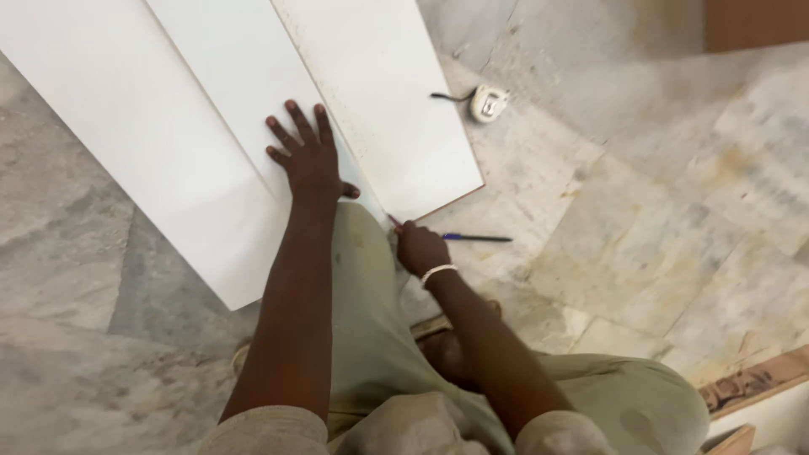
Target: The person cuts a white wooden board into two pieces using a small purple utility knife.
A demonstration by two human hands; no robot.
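Left hand lies flat, fingers spread, holding nothing, pinning the white panel to the floor, while the right hand, grip closed on a thin reddish pencil, works at the panel's near edge; blue pen lies just right of that edge.

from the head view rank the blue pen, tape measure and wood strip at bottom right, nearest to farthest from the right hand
1. Blue pen: on the floor just right of the right hand.
2. Tape measure: on the floor up and right, beside the white panel.
3. Wood strip: far right, at the bottom corner.
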